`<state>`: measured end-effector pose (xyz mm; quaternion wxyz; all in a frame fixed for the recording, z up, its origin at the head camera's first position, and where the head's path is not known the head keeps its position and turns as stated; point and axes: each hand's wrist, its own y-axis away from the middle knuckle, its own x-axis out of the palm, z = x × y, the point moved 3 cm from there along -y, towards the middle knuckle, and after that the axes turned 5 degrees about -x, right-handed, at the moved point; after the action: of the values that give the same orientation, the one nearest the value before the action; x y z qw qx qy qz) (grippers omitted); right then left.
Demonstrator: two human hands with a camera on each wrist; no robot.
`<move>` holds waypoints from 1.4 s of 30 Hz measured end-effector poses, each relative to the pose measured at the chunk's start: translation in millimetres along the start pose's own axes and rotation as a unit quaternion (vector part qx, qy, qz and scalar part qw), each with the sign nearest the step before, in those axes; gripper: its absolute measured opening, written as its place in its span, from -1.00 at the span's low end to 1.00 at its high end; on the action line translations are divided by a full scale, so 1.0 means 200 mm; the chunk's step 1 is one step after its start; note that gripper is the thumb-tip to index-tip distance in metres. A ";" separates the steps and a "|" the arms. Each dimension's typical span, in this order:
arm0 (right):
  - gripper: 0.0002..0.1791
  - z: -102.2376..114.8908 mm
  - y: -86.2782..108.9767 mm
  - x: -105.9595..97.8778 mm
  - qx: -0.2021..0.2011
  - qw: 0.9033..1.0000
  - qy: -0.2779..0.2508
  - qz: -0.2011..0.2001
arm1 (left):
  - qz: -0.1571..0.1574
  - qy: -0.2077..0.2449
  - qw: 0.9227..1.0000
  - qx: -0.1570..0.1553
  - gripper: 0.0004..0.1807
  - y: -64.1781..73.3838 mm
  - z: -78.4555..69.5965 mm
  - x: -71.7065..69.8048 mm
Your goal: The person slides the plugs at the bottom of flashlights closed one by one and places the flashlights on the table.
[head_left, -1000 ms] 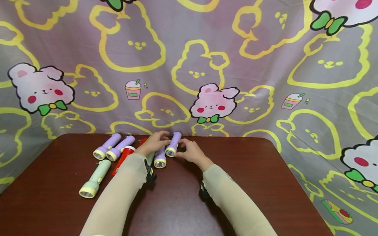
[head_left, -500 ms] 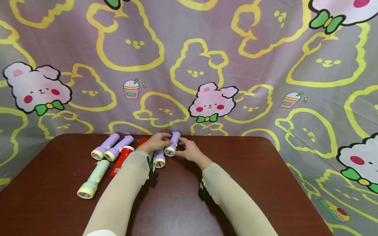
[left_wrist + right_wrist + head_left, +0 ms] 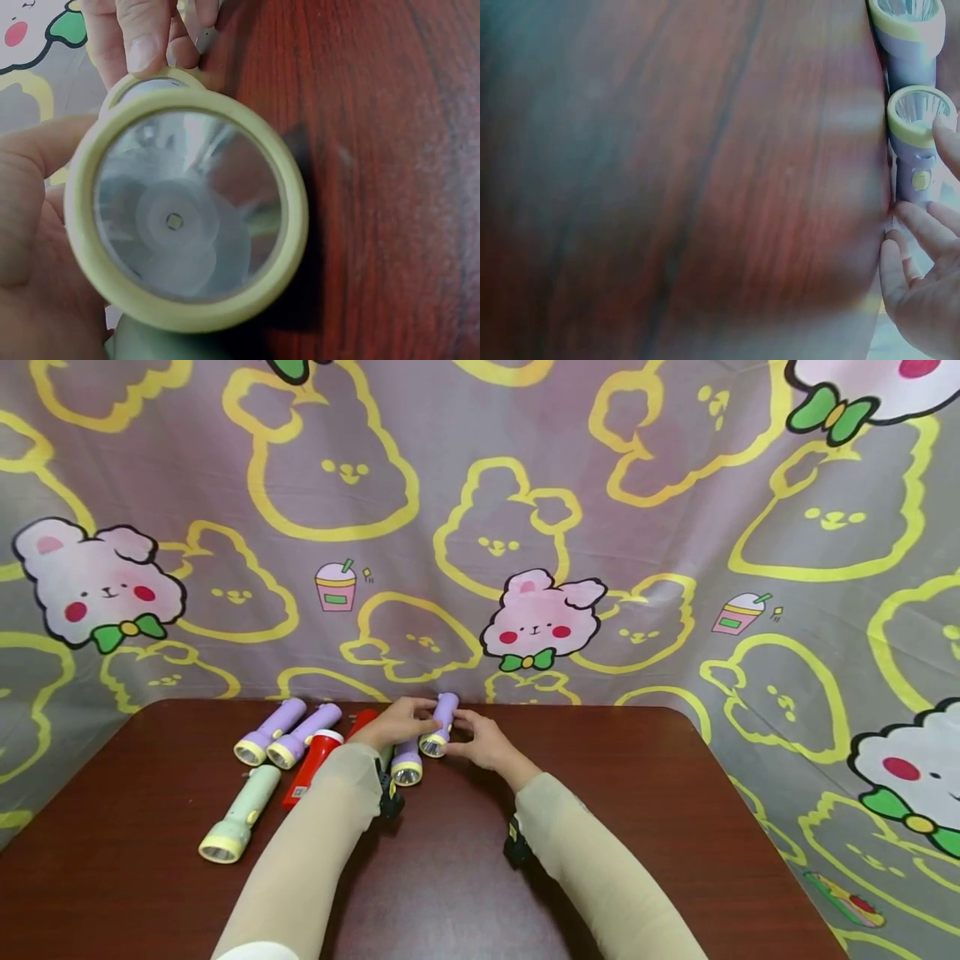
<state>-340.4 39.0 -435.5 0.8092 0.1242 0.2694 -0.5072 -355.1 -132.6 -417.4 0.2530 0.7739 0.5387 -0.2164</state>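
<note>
A purple flashlight (image 3: 447, 710) with a yellow-rimmed head lies at the far table edge, lens facing me. My left hand (image 3: 399, 723) reaches in from its left, thumb on its side and fingers curving toward its back end. From the other side, my right hand (image 3: 489, 745) holds it, thumb at the head and fingers along the body. In the right wrist view that thumb (image 3: 948, 142) sits on the yellow rim. Directly left lies another purple flashlight (image 3: 407, 763), partly under my left hand; a lens (image 3: 176, 217) fills the left wrist view.
Partly behind my left wrist are a pale green flashlight (image 3: 386, 754) and a red one (image 3: 364, 718). Farther left lie two purple flashlights (image 3: 273, 729), a red flashlight (image 3: 313, 762) and a pale green flashlight (image 3: 243, 814). A patterned curtain (image 3: 420, 527) hangs behind the brown table (image 3: 637, 827).
My left hand and forearm have shifted slightly right, the thumb coming closer over the purple flashlight. My right hand stays about where it was on the other side.
</note>
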 end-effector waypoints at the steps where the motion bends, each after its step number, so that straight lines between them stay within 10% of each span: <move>1: -0.22 0.00 0.00 0.00 -0.001 1.000 -0.001 0.002 | 0.000 -0.002 1.000 0.002 -0.39 0.00 0.00 0.00; 13: -0.21 0.01 0.00 0.00 -0.014 0.992 -0.121 -0.027 | -0.038 -0.036 0.998 0.018 -0.26 0.01 -0.03 0.00; 42: -0.19 0.05 0.07 -0.08 -0.051 0.966 -0.242 -0.077 | -0.058 0.053 0.991 0.108 -0.29 0.10 -0.15 -0.01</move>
<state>-329.6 53.1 -418.3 0.8142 -0.0644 0.0999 -0.5683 -334.9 -121.0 -389.9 0.1264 0.7747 0.5686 -0.2461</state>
